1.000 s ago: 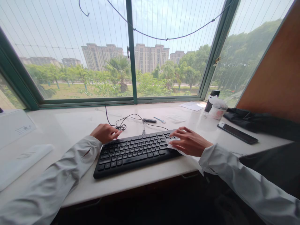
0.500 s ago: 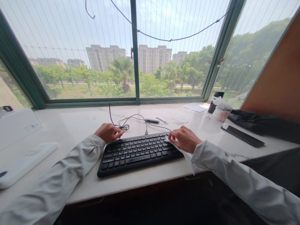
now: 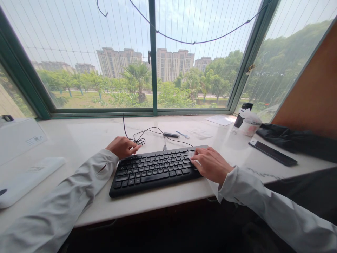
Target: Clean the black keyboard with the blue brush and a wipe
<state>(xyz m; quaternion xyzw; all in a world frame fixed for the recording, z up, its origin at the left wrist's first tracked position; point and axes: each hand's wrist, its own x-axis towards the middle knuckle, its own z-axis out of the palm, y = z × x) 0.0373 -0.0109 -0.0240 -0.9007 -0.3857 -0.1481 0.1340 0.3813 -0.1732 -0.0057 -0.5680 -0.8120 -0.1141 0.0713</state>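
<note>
A black keyboard lies at a slight slant on the white countertop, its keys facing up. My left hand is at its far left corner, thumb and fingers closed about the back edge; part of the fingers is hidden. On the right-hand keys, my right hand pinches a thin white wipe against the keyboard. Another part of the wipe hangs below my right wrist. Behind the keyboard lies its black cable, loosely coiled, with a USB plug close to the back edge.
A black pen-like stick and a small blue tool lie behind the keyboard. To the right are a phone, a plastic cup, a dark bottle and black cloth. White boxes stand left. The countertop ends in front.
My right hand has slid slightly right and down over the keys with the wipe, uncovering the keyboard's far right corner. My left hand keeps its place.
</note>
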